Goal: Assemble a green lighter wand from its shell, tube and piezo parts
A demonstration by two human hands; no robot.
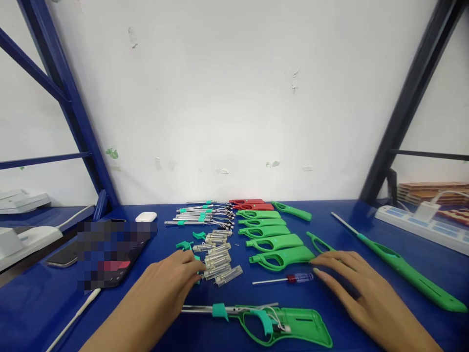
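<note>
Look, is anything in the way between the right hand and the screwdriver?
Nothing visible stands between the right hand and the screwdriver. The tool's handle end lies right by the thumb's tip; whether they touch is hard to tell. A green shell lies just beyond the screwdriver, not in between.

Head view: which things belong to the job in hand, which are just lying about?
Likely the job:
- open green shell with fittings
- green shells, red shells
- wired metal rods
- teal parts
- clear cartridges
- screwdriver

Likely just lying about:
- phone-like devices, partly pixelated
- white case
- white cable
</note>
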